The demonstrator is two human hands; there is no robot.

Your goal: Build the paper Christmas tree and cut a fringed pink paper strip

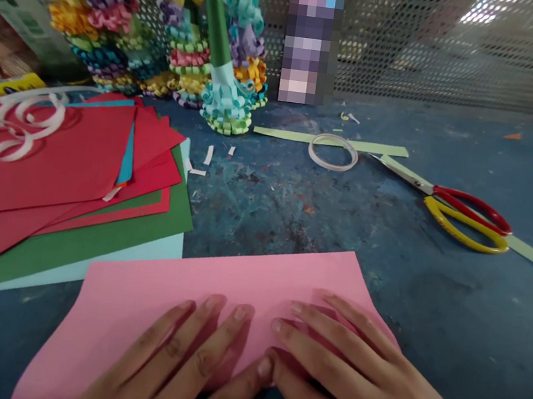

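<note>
A sheet of pink paper point(136, 313) lies before me on the dark blue table, its near edge curved up or folded under my hands. My left hand point(183, 357) rests on its middle with fingers stretched and spread. My right hand point(353, 365) lies flat on the right part of the sheet, fingers apart and pointing left. Both thumbs meet at the near edge of the paper, close to touching. Part of the near edge is hidden beneath the hands.
Red paper sheets point(57, 161), with green and light blue ones below, are piled at left under curled white strips point(43, 120). Scissors point(468, 218), a tape ring point(333, 153) and pale green strips point(288, 136) lie beyond. Cones with curled paper fringes point(227, 101) stand at the back.
</note>
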